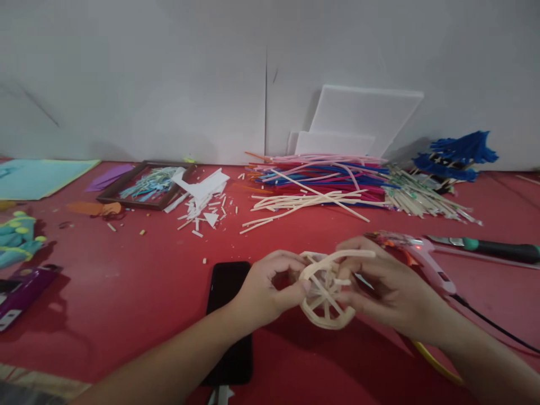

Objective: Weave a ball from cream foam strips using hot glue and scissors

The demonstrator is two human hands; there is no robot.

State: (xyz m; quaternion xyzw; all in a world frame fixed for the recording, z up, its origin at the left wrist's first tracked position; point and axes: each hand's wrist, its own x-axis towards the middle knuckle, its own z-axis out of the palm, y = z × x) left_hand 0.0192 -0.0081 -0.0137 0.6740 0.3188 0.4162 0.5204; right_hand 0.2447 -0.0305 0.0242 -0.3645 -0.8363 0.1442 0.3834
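Note:
Between my two hands is a small cream-coloured wheel (324,323) made of bent sticks, with crossing spokes inside a round rim. My left hand (276,287) pinches the rim at its left side, thumb in front. My right hand (382,287) has its fingers closed on the wheel's right side, where loose stick ends stand out. One pale strip (356,255) curves off the top of the rim to the right. The wheel is held tilted above the red table. The right fingertips partly cover the rim, so their exact hold is hard to see.
A black phone (230,292) lies under my left forearm. On the right are a pink glue gun (434,267) with a cord and a green-and-black handled tool (502,248). Coloured pipe cleaners (312,174), white scraps (206,194) and a brown frame (112,197) lie toward the wall.

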